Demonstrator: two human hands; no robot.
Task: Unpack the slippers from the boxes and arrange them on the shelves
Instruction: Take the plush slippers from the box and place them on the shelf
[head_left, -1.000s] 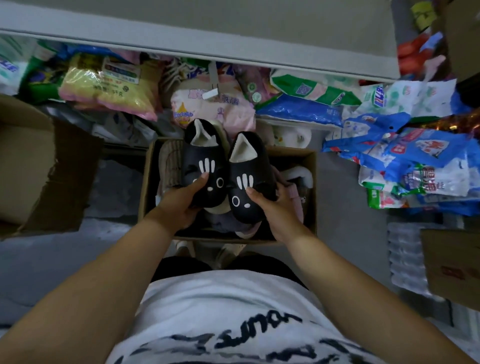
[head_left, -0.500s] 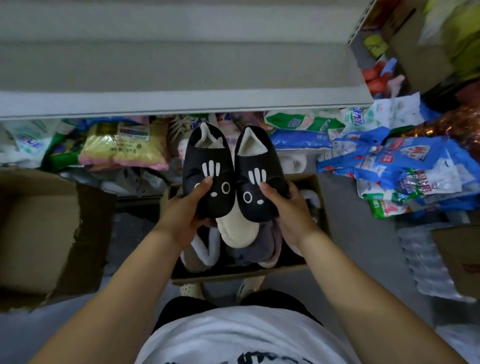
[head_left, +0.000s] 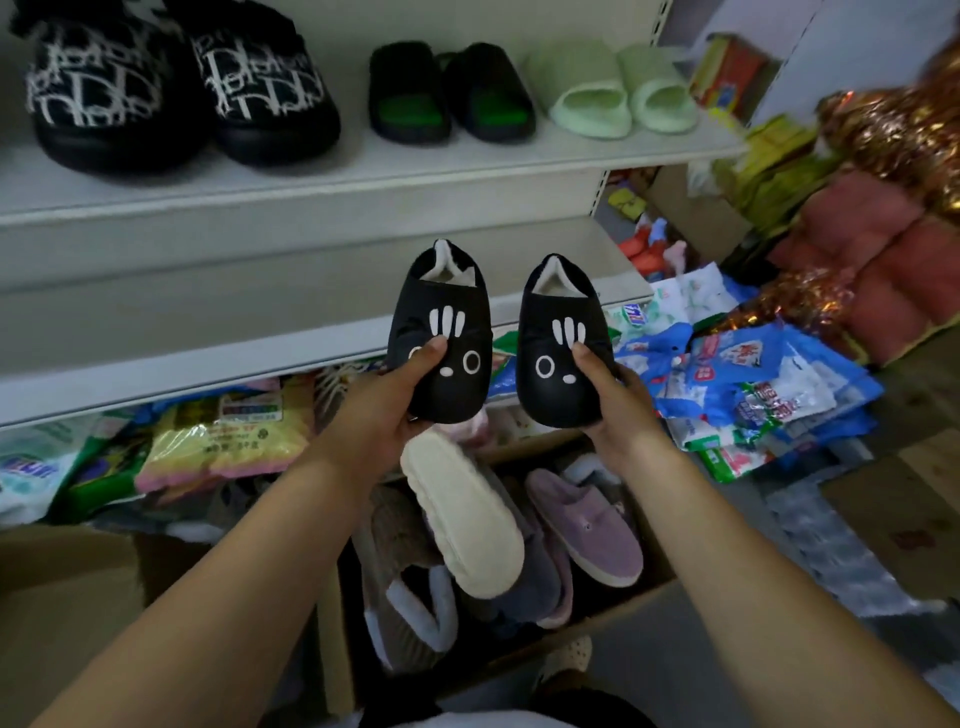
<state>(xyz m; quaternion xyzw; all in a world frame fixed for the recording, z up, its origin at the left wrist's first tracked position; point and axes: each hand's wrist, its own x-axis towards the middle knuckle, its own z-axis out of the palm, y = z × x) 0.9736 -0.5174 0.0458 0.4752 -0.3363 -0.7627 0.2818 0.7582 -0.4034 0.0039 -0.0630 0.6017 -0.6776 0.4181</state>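
Observation:
My left hand (head_left: 387, 397) grips one black cat-face slipper (head_left: 447, 317) by its toe, and my right hand (head_left: 615, 402) grips its twin (head_left: 563, 322) the same way. Both slippers are held up, a little apart, in front of a bare grey shelf (head_left: 208, 306). Below them a cardboard box (head_left: 597, 623) holds several more slippers, among them a purple one (head_left: 587, 525) and one turned cream sole up (head_left: 462, 519). The shelf above (head_left: 363, 161) carries black patterned slippers (head_left: 171, 83), black-and-green slides (head_left: 449, 91) and pale green slides (head_left: 618, 88).
Packets of goods (head_left: 223, 441) fill the bottom shelf. Blue and white bags (head_left: 753, 384) are heaped on the floor at right, beside pink cushions (head_left: 878, 260). An open cardboard box (head_left: 67, 613) stands at left, and another box (head_left: 904, 499) sits at right.
Both hands have lifted the pair of black slippers out of the box up to shelf height and spread them apart. My view has tilted up, so the upper shelf shows.

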